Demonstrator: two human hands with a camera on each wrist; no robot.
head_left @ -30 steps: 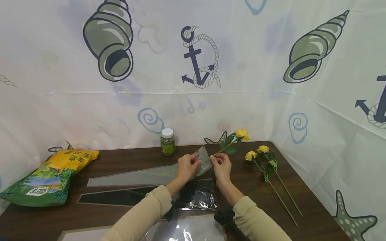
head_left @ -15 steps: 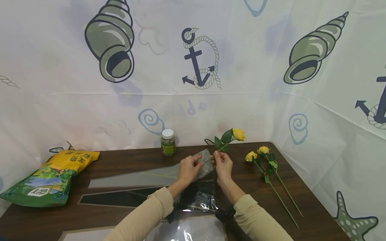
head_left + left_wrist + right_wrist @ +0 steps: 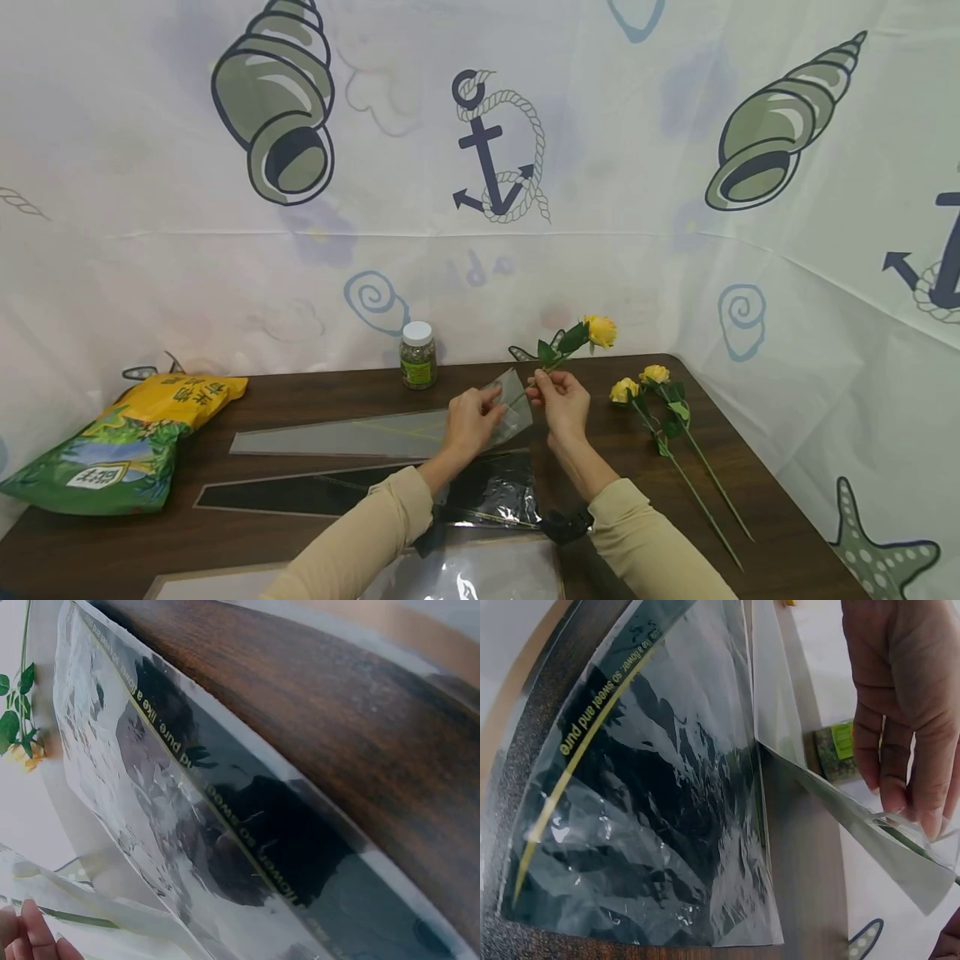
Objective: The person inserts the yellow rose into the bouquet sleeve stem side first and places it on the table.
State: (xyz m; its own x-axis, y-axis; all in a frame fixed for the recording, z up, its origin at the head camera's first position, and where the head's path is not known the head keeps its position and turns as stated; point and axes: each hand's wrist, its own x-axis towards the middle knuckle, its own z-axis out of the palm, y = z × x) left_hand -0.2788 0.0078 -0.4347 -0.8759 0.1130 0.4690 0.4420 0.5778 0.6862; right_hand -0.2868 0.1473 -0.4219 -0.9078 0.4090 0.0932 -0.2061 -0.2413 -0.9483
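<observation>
My left hand (image 3: 471,418) pinches the open wide end of a translucent grey flower sleeve (image 3: 408,428). That sleeve lies toward the left, its mouth lifted and spread by the fingers. An artificial yellow rose (image 3: 601,332) with green leaves leans up to the right, its stem (image 3: 909,841) running into the sleeve's mouth. On the stem just below the leaves, my right hand (image 3: 564,407) grips with thumb and fingers. Beneath both hands lies a dark flower sleeve (image 3: 322,492) with gold lettering along its edge, partly hidden by my left forearm.
Two more yellow roses (image 3: 654,373) lie at the right of the dark table (image 3: 630,508). A white-lidded jar (image 3: 417,357) stands at the back, and a green-and-yellow bag (image 3: 123,442) at the left. A clear plastic sheet (image 3: 461,575) lies at the front edge.
The right hand has shifted slightly right on the stem, and the rose's leaves and bloom sit a little higher. The grey sleeve has slid slightly to the right.
</observation>
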